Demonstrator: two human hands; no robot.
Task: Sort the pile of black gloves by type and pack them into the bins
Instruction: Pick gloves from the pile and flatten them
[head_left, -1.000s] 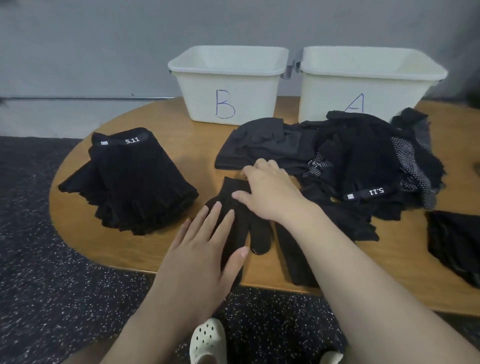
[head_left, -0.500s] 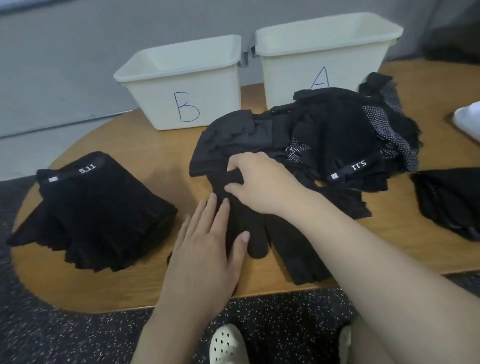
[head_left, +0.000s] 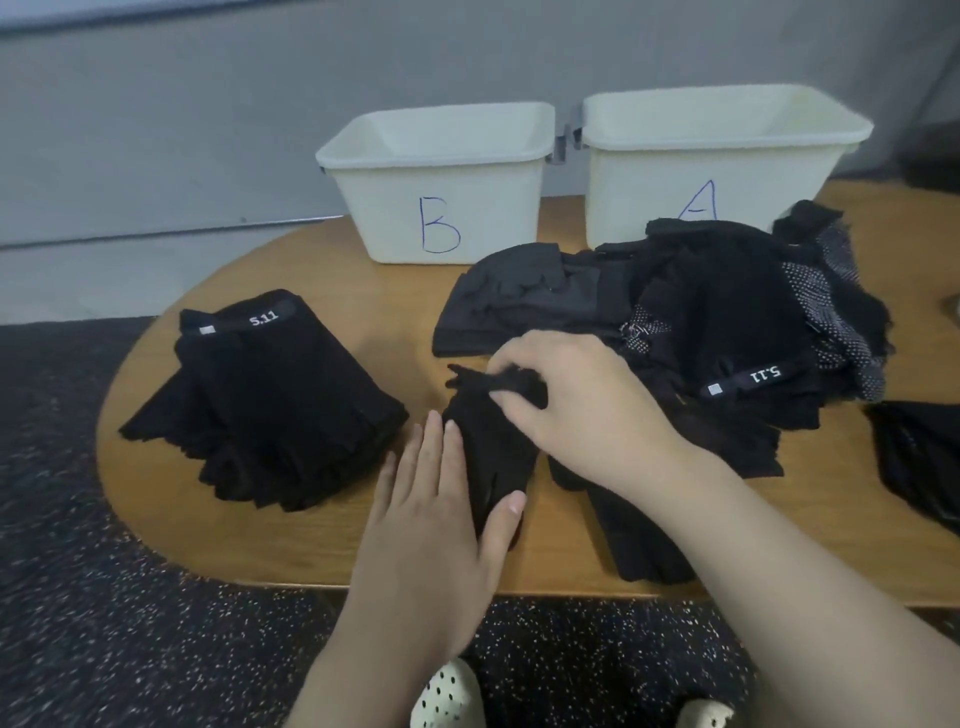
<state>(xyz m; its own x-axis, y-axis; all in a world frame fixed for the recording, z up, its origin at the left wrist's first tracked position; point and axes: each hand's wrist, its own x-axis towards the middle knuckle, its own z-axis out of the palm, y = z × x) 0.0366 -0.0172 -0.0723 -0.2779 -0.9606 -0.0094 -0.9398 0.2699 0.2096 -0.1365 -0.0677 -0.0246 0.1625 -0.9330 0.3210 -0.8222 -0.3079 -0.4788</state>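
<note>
A black full-finger glove (head_left: 493, 457) lies on the wooden table (head_left: 332, 530) in front of me. My left hand (head_left: 436, 525) rests flat on its lower part with straight fingers. My right hand (head_left: 566, 405) pinches the glove's cuff end and has it bunched up. Behind them spreads the unsorted pile of black gloves (head_left: 727, 322), some dotted, one with a 5.11 strap. A stack of fingerless 5.11 gloves (head_left: 265, 410) sits at the left. White bin B (head_left: 441, 182) and white bin A (head_left: 722, 161) stand at the back.
More black gloves (head_left: 919, 462) lie at the right edge of the table. Another black glove (head_left: 639, 535) lies under my right forearm near the front edge. Dark speckled floor and my white shoes (head_left: 447, 696) show below the table.
My right hand has gone from lying on the glove to pinching and lifting its cuff end, bunching it. My left hand stays flat on the glove. The camera has shifted.
</note>
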